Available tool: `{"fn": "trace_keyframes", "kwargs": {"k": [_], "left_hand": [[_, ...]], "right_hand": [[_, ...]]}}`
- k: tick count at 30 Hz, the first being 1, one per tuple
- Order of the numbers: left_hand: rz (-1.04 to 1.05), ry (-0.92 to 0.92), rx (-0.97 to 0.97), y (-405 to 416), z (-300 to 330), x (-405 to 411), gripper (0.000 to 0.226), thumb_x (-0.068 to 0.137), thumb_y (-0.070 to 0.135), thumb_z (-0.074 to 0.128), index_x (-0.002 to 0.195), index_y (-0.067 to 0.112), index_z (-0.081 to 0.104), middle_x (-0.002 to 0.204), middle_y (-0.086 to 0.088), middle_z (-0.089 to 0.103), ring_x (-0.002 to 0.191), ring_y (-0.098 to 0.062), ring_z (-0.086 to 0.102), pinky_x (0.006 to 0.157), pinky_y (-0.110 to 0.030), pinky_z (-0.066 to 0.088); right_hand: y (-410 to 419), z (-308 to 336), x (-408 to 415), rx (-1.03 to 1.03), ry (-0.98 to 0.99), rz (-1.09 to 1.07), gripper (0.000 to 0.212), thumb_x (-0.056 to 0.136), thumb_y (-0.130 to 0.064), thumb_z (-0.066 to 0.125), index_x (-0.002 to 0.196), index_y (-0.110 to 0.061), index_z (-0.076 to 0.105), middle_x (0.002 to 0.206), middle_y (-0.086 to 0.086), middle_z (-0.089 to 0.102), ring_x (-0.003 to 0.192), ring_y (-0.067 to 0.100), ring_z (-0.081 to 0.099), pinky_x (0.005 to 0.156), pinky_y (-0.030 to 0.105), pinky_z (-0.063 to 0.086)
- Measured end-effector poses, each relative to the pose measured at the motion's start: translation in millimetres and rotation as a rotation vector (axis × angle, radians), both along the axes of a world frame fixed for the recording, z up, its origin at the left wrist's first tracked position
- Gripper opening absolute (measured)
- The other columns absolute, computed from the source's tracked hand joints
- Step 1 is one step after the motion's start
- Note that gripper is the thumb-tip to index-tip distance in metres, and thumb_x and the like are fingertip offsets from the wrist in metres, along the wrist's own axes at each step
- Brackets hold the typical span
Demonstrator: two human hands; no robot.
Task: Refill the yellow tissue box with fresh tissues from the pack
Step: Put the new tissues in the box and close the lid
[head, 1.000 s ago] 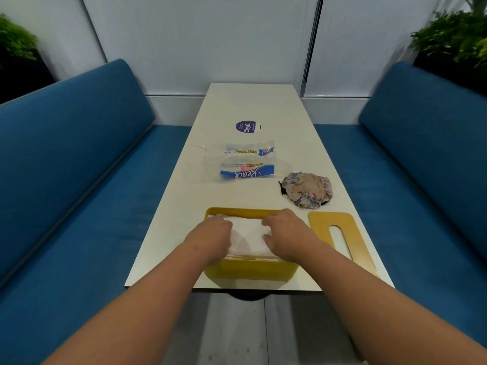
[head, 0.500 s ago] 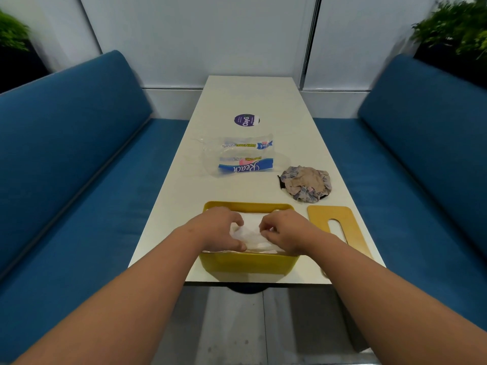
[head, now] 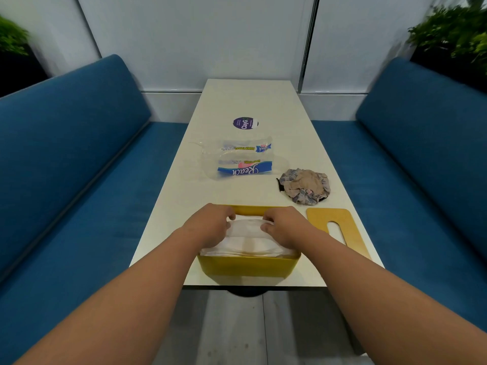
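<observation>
The yellow tissue box (head: 249, 267) sits lidless at the near edge of the white table (head: 253, 106), filled with a stack of white tissues (head: 247, 241); the left hand (head: 208, 225) and the right hand (head: 286, 226) rest over the stack's far part, fingers curled and pinching the top tissue between them. Just right of the box lies its yellow slotted lid (head: 337, 227), flat on the table; beyond the box lie a crumpled patterned cloth (head: 305, 185), to the right, and the opened clear tissue pack (head: 242, 162), with a round purple sticker (head: 245, 123) farther still. Blue benches (head: 66, 154) flank the table.
</observation>
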State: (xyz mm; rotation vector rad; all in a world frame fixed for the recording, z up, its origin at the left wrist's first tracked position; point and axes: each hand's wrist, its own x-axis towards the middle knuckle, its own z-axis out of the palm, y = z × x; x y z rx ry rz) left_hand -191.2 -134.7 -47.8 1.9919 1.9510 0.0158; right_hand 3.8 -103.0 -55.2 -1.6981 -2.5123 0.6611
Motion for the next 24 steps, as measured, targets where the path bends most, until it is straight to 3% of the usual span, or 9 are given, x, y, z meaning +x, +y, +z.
{"fn": "trace_keyframes", "kwargs": {"k": [4, 8, 14, 16, 18, 21, 24], "left_hand": [[0.011, 0.030, -0.019, 3, -1, 1, 0.039, 0.097, 0.006, 0.050, 0.130, 0.025, 0.056, 0.125, -0.006, 0.057, 0.105, -0.024, 0.058, 0.090, -0.030, 0.050], [-0.030, 0.123, 0.021, 1, 1, 3, 0.041, 0.096, 0.004, 0.050, 0.133, 0.022, 0.054, 0.125, -0.008, 0.056, 0.107, -0.026, 0.058, 0.093, -0.032, 0.050], [-0.134, 0.418, 0.230, 4, 1, -4, 0.037, 0.097, 0.009, 0.044, 0.128, 0.026, 0.055, 0.116, 0.000, 0.064, 0.104, -0.023, 0.057, 0.092, -0.035, 0.039], [-0.141, 0.378, 0.303, 5, 1, -6, 0.034, 0.095, 0.010, 0.047, 0.123, 0.026, 0.058, 0.115, 0.002, 0.062, 0.103, -0.022, 0.054, 0.091, -0.034, 0.039], [-0.213, 0.221, 0.317, 4, -1, 0, 0.030, 0.095, 0.013, 0.050, 0.119, 0.026, 0.063, 0.115, 0.004, 0.061, 0.105, -0.020, 0.053, 0.092, -0.033, 0.041], [-0.318, 0.082, 0.162, -2, -11, 11, 0.027, 0.098, 0.018, 0.053, 0.117, 0.026, 0.070, 0.116, 0.005, 0.061, 0.110, -0.016, 0.052, 0.094, -0.032, 0.045], [-0.262, 0.063, 0.092, -4, -18, 5, 0.027, 0.099, 0.019, 0.052, 0.116, 0.027, 0.071, 0.116, 0.005, 0.060, 0.108, -0.015, 0.054, 0.092, -0.028, 0.047]], "right_hand": [[4, 0, -3, 0.012, -0.103, 0.019, 0.030, 0.098, -0.015, 0.046, 0.125, -0.018, 0.057, 0.122, 0.009, 0.059, 0.108, 0.024, 0.051, 0.077, 0.027, 0.038], [8, 2, -6, 0.030, -0.170, 0.036, 0.034, 0.097, -0.010, 0.046, 0.129, -0.017, 0.056, 0.124, 0.008, 0.058, 0.110, 0.024, 0.051, 0.078, 0.027, 0.038], [9, 0, -6, 0.032, -0.204, 0.054, 0.032, 0.095, -0.010, 0.051, 0.124, -0.019, 0.057, 0.119, 0.007, 0.059, 0.104, 0.023, 0.053, 0.075, 0.027, 0.042], [10, -2, -5, 0.015, -0.190, 0.040, 0.030, 0.093, -0.013, 0.055, 0.122, -0.021, 0.058, 0.118, 0.006, 0.059, 0.101, 0.022, 0.054, 0.073, 0.027, 0.042], [11, -1, -6, 0.011, -0.171, 0.027, 0.027, 0.094, -0.018, 0.056, 0.121, -0.022, 0.058, 0.116, 0.006, 0.058, 0.099, 0.022, 0.055, 0.072, 0.027, 0.042], [9, 0, -7, 0.014, -0.138, 0.018, 0.025, 0.097, -0.027, 0.052, 0.120, -0.020, 0.059, 0.117, 0.008, 0.057, 0.099, 0.023, 0.055, 0.073, 0.028, 0.041], [6, -1, -6, 0.059, -0.191, 0.048, 0.024, 0.096, -0.014, 0.051, 0.119, -0.017, 0.058, 0.115, 0.009, 0.057, 0.091, 0.022, 0.053, 0.069, 0.027, 0.039]]}}
